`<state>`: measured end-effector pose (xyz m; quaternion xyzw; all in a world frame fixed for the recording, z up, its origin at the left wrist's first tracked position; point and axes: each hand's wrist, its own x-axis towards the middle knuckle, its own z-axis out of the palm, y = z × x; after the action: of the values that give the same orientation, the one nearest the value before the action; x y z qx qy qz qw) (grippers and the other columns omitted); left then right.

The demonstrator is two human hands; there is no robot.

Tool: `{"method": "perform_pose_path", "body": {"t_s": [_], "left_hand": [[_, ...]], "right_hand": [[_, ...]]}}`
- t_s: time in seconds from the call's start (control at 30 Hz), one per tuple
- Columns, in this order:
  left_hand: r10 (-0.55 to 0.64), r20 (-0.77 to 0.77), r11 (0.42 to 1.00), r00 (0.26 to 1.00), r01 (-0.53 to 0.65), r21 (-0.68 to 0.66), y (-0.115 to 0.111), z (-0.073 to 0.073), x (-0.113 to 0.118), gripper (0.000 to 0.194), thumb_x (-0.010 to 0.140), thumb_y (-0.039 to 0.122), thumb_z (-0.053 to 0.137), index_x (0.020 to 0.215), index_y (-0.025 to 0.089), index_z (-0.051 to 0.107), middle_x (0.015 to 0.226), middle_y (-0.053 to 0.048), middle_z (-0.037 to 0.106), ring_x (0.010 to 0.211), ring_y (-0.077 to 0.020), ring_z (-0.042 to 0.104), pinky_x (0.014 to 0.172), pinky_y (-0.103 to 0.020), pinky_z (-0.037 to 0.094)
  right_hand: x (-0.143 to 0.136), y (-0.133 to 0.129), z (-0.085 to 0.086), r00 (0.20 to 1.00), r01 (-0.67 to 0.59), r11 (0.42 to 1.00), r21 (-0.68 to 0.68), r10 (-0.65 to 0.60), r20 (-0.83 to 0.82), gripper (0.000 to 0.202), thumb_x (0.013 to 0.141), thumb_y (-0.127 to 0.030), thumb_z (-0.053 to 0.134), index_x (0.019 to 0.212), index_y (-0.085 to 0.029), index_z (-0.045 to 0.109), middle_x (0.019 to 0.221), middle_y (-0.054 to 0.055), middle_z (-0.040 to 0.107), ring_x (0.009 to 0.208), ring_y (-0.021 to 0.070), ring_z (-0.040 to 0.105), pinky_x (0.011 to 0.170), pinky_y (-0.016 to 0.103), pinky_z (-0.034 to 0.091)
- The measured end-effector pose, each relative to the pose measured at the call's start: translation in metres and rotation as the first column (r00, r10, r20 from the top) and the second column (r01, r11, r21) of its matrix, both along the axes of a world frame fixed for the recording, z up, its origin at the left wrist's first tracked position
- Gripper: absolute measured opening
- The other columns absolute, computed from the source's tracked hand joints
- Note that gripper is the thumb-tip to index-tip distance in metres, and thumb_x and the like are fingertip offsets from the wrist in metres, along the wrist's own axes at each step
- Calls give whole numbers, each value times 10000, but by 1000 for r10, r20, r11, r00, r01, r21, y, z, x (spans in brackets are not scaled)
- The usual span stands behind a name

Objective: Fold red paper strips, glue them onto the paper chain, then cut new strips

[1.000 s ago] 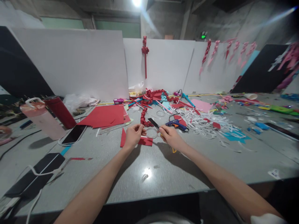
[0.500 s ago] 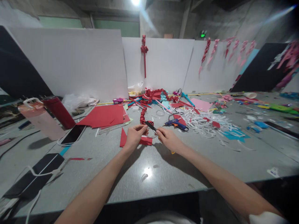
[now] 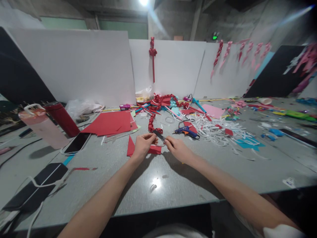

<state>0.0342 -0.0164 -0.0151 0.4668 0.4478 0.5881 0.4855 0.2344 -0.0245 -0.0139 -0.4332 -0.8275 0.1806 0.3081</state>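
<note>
Both my hands meet above the table, near the middle. My left hand (image 3: 144, 143) is closed in a pinch, with a thin white strip (image 3: 160, 144) curving out from its fingertips. My right hand (image 3: 178, 148) is closed around scissors with dark blades (image 3: 158, 134); the blades point left toward my left fingertips, and a bit of yellow handle shows under the palm. Just beyond the blades lies a folded red paper chain (image 3: 151, 124). Red paper pieces (image 3: 155, 149) lie on the table under and beside my left hand.
A blue glue gun (image 3: 187, 131) lies right of my hands, beside a heap of white strips (image 3: 218, 129). Red sheets (image 3: 111, 122), a phone (image 3: 78, 142), a pink bottle (image 3: 44, 127) and a black power bank (image 3: 37, 186) are on the left. White boards (image 3: 170, 72) stand behind.
The scissor blades have turned slightly and shifted a little left. The yellow handle shows less under my right hand. My left hand stays almost in place.
</note>
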Motion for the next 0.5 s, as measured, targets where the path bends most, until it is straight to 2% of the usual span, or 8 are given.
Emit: {"method": "perform_pose_path", "body": {"t_s": [0.23, 0.5], "left_hand": [[33, -22, 999, 999, -33, -4, -1, 0, 1, 299, 724, 428, 860, 755, 140, 786, 742, -99, 763, 624, -189, 714, 682, -333, 622], [21, 16, 1000, 1000, -21, -19, -2, -1, 2, 329, 732, 435, 866, 802, 122, 797, 772, -113, 769, 645, -195, 729, 705, -348, 638]], "right_hand": [[-1, -2, 1, 1000, 6, 1000, -14, -6, 4, 270, 1090, -364, 414, 922, -237, 583, 710, -6, 589, 659, 179, 542, 616, 297, 279], [-1, -1, 1, 1000, 23, 1000, -6, -22, 7, 273, 1091, -360, 413, 905, -235, 569, 701, -12, 572, 637, 175, 520, 609, 298, 265]]}}
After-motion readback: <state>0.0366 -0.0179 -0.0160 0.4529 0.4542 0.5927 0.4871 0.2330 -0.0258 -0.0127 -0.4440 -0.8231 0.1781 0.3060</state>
